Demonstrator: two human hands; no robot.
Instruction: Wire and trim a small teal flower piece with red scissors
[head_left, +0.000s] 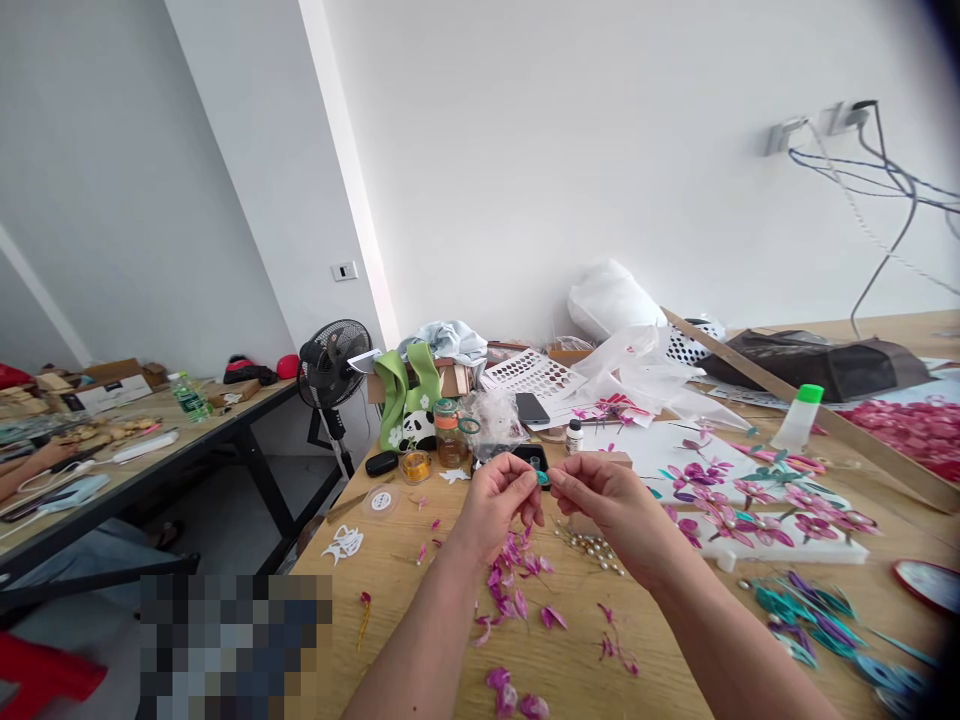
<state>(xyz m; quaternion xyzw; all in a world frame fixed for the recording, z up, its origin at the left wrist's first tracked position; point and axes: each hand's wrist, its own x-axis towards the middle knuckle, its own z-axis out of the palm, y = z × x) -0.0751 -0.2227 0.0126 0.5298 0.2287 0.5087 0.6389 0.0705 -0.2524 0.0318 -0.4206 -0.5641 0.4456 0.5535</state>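
Both of my hands are raised over a wooden table (420, 620), fingertips meeting. My left hand (496, 498) and my right hand (600, 497) pinch a small teal piece (542, 478) between them. Below the hands lie scattered pink petals (510, 585) and a cluster of small pearl beads (596, 548). To the right, a white board (795, 548) carries purple-pink flowers (739, 500) with teal leaves. Loose teal and purple leaf shapes (802, 605) lie near the right edge.
Behind the hands stand a small black box (529, 458), glass jars (448, 434), a green panda bag (409, 400), a clear plastic bag (495, 420), a phone (531, 407) and a glue bottle (798, 417). A black fan (330, 368) stands left. Another table (150, 450) has someone's arm (30, 468).
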